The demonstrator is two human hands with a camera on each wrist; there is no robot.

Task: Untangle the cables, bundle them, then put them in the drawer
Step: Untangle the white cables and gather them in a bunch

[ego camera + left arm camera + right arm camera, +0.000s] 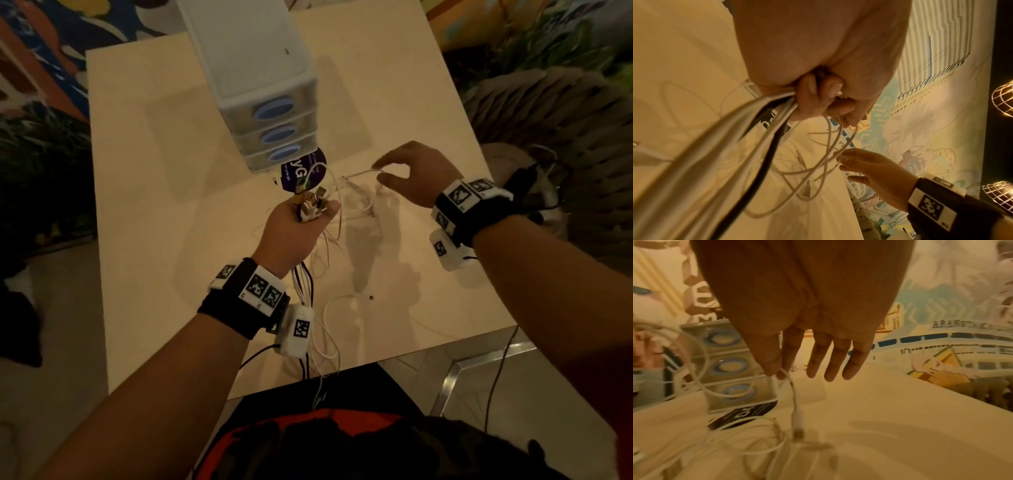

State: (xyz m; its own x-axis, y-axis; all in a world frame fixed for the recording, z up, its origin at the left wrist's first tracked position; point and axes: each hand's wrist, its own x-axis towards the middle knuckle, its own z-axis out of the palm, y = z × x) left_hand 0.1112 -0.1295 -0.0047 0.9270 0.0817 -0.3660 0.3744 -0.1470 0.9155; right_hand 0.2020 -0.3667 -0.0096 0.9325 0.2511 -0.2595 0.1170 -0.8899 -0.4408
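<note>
My left hand [301, 222] is raised over the middle of the table and grips a bundle of cables [764, 116], white and black, with their plugs [310, 204] sticking out above the fist. The loose lengths hang below my wrist [308, 284]. My right hand [407, 174] is to the right, pinching one thin white cable [792, 386] between thumb and forefinger; its other fingers [838, 363] are spread. That cable's plug [798, 425] dangles just above the table. The white three-drawer unit [260, 85], with blue oval handles [274, 111], stands behind the hands with all drawers closed.
A dark round sticker or card [301, 173] lies at the foot of the drawer unit. More white cable loops [342, 305] lie on the pale table [154, 205] near its front edge. A woven chair [548, 113] stands to the right.
</note>
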